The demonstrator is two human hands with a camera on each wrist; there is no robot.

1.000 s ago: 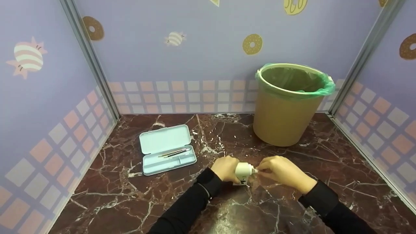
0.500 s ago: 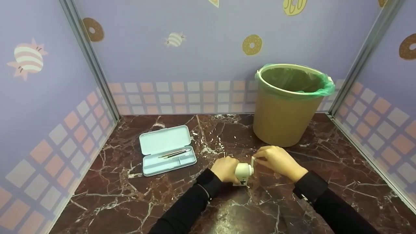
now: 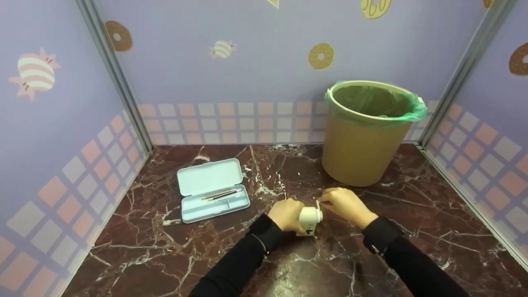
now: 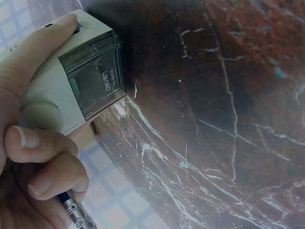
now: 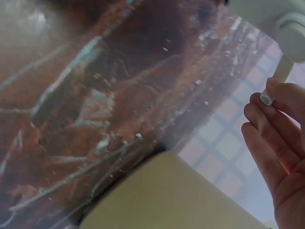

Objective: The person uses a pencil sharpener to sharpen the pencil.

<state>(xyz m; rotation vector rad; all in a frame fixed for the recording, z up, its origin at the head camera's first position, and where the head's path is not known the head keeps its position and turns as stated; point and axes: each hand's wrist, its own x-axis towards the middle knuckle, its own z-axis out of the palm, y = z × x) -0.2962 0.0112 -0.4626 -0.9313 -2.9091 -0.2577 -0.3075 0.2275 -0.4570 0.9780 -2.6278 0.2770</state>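
Note:
My left hand (image 3: 285,214) grips a white crank pencil sharpener (image 3: 309,220) standing on the dark marble tabletop. In the left wrist view the thumb lies along the top of its body, above a clear shavings drawer (image 4: 95,74). Curled fingers in that view also hold a slim rod (image 4: 78,212), dark blue and patterned silver, that looks like a pencil; its far end is hidden. To the right, my right hand (image 3: 346,206) pinches the crank handle (image 3: 318,205), which points upward. The handle's white knob (image 5: 266,98) shows between thumb and fingers in the right wrist view.
On the left lies an open light-blue pencil case (image 3: 210,177) with several pencils (image 3: 220,194) inside. A tan waste bin (image 3: 354,152) with a green liner stands behind my right hand. Patterned purple walls enclose the back and sides.
My right hand has moved up and to the left, turning the crank handle from pointing right to pointing upward. The left hand and sharpener have stayed in place.

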